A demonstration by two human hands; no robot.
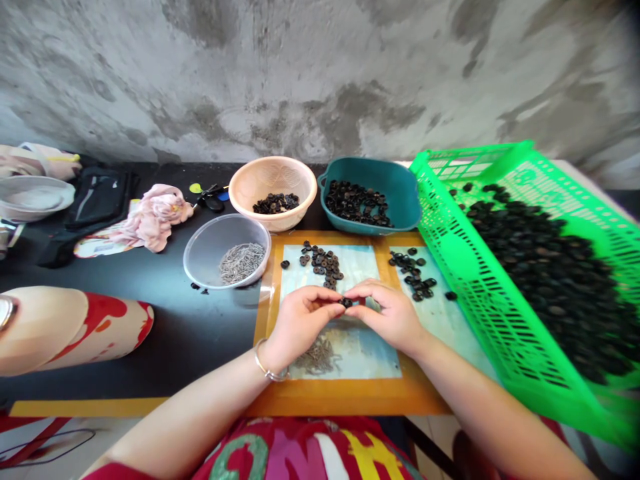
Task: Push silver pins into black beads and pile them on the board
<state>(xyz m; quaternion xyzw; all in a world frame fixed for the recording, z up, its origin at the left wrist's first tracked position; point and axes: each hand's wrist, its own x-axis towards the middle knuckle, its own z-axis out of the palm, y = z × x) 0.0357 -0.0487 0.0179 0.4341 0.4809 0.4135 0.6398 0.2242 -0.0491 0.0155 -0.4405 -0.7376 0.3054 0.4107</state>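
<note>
A small black round part (346, 303) is pinched between the fingertips of my left hand (306, 316) and my right hand (389, 313), just above a pale sheet (370, 357) taped to the table. Both hands are closed on it from either side. Behind my fingers lies a loose group of black ring-like pieces (327, 263) with holes in their middles. To the right is another small group of black round parts (419, 277). Thin metal pins (319, 357) lie in a heap under my left wrist, partly hidden by it.
A clear bowl (193, 263) holds more metal pins. Behind stand a peach basket (237, 190) and a teal basin (407, 200), both with black parts. A large green crate (465, 293) full of black parts borders the right. A red-and-cream container (75, 330) and pink cloth (163, 213) are left.
</note>
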